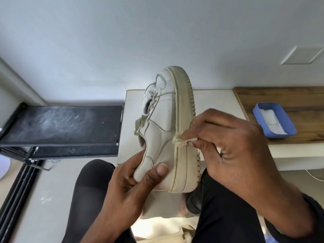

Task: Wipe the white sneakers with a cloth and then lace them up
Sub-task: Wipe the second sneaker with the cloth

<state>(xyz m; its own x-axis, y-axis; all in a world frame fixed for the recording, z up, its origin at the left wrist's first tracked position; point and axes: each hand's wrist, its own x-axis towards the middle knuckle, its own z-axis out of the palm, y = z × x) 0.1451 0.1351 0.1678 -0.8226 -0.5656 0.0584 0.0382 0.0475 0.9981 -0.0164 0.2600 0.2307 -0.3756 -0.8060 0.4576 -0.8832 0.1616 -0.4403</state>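
View from above of 1 white sneaker [164,123] held in the air over the person's lap. It is turned on its side, toe pointing away, with the thick ridged sole facing right. The left hand [133,183] grips the heel end, fingers [138,157] curled round the heel collar and the thumb pressed on the leather side. The right hand [233,142] pinches a small bunched cloth [178,141] between thumb and fingers, and the cloth touches the seam where upper meets sole, about midway along the shoe. Loose laces [150,104] hang by the tongue. Behind is a pale table [219,99]. To the right, a wooden table [280,95] carries a blue tray [291,127] with something white inside. A black shelf [61,123] stands to the left
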